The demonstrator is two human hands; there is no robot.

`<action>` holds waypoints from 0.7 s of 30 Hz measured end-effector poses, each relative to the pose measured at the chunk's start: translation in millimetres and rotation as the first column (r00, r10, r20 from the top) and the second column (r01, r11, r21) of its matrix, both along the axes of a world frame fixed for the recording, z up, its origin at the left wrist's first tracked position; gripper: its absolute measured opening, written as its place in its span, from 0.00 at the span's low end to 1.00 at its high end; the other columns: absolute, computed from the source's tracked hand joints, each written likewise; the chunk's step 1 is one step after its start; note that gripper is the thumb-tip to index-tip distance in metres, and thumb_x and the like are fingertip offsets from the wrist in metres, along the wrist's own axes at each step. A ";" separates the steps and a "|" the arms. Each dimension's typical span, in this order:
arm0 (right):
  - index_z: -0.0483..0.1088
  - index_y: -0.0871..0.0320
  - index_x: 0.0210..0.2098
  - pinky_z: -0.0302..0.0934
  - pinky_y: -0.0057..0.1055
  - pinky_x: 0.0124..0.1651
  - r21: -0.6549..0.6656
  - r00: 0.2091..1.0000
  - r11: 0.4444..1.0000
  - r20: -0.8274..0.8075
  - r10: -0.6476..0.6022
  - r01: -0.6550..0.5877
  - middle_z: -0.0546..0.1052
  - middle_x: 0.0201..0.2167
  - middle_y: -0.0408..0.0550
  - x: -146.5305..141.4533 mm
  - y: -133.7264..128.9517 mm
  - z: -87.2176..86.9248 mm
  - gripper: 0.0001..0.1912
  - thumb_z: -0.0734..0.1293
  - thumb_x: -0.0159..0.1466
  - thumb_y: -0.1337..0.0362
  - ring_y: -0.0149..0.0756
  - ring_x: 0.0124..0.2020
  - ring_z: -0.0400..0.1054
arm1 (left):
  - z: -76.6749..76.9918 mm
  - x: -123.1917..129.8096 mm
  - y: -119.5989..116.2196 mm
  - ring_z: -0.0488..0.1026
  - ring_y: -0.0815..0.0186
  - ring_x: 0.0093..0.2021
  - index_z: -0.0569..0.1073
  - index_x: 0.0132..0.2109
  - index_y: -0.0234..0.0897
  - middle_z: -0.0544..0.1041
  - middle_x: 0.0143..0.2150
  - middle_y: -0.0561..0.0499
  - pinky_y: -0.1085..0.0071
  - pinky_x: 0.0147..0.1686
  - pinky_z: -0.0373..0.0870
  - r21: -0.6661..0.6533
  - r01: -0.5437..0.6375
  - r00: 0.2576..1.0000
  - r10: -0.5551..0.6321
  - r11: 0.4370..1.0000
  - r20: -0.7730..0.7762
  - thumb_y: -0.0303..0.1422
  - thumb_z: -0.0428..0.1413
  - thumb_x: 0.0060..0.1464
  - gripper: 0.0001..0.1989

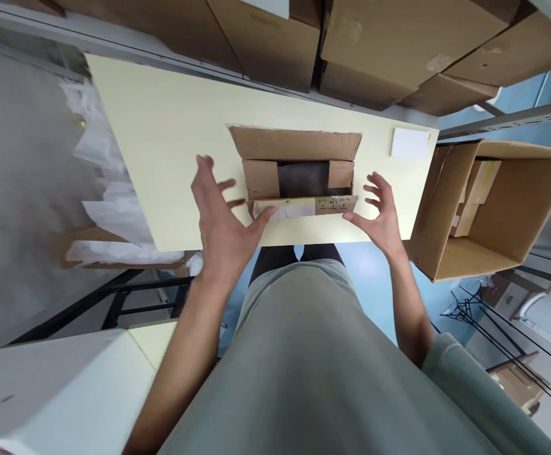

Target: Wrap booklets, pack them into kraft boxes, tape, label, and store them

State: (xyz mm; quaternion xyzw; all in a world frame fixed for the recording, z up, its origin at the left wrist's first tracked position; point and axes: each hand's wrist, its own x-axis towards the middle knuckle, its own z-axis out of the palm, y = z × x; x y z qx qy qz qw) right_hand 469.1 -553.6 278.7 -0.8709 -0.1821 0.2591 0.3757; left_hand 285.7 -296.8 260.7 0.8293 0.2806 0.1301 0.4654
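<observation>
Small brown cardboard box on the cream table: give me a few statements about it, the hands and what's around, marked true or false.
1. The small brown cardboard box is closed on top. False: its far flap is folded out.
2. Something dark shows between its short side flaps. True.
3. Both hands are clenched into fists. False: the left hand and right hand are open.
4. The flat white rectangular item lies right of that box. True.
5. The large open cardboard box is left of the table. False: it is on the right.
</observation>
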 end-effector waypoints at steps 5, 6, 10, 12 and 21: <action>0.25 0.37 0.84 0.62 0.73 0.72 0.051 0.983 0.986 0.094 0.155 -0.160 0.45 0.86 0.55 25.3 6.7 -4.6 0.63 0.72 0.69 0.35 0.65 0.81 0.54 | -10.9 23.3 17.6 0.54 0.44 0.83 0.50 0.81 0.55 0.55 0.83 0.44 0.34 0.79 0.61 0.055 0.114 0.993 -0.115 0.992 0.005 0.46 0.75 0.58 0.56; 0.26 0.36 0.84 0.60 0.74 0.73 0.063 0.977 0.980 0.114 0.179 -0.187 0.47 0.85 0.54 27.8 12.4 -5.9 0.60 0.71 0.71 0.37 0.65 0.81 0.53 | -12.8 23.8 18.1 0.54 0.43 0.83 0.52 0.81 0.54 0.58 0.82 0.43 0.35 0.80 0.59 0.058 0.147 0.989 -0.147 0.987 -0.011 0.46 0.75 0.57 0.56; 0.36 0.38 0.84 0.57 0.71 0.77 0.090 0.959 0.966 0.169 0.226 -0.244 0.55 0.83 0.52 27.9 28.8 -11.0 0.48 0.67 0.76 0.42 0.60 0.82 0.53 | -16.0 15.3 13.4 0.54 0.38 0.83 0.53 0.81 0.51 0.59 0.81 0.37 0.35 0.78 0.62 0.078 0.191 0.980 -0.186 0.978 -0.068 0.48 0.75 0.56 0.56; 0.36 0.39 0.84 0.57 0.70 0.79 0.097 0.965 0.970 0.165 0.204 -0.222 0.51 0.84 0.52 23.9 30.7 -13.4 0.49 0.67 0.75 0.42 0.59 0.83 0.51 | -16.5 10.6 11.7 0.50 0.37 0.84 0.49 0.82 0.53 0.51 0.84 0.37 0.35 0.77 0.63 0.087 0.156 0.986 -0.150 0.984 -0.075 0.50 0.75 0.54 0.60; 0.73 0.50 0.66 0.68 0.54 0.75 0.133 0.990 0.991 0.140 0.005 -0.024 0.77 0.70 0.55 4.3 19.3 -5.4 0.25 0.69 0.76 0.46 0.49 0.72 0.71 | -20.8 6.3 8.8 0.70 0.45 0.73 0.68 0.75 0.45 0.72 0.72 0.37 0.43 0.74 0.69 0.050 0.073 0.995 -0.069 0.996 -0.074 0.47 0.71 0.61 0.40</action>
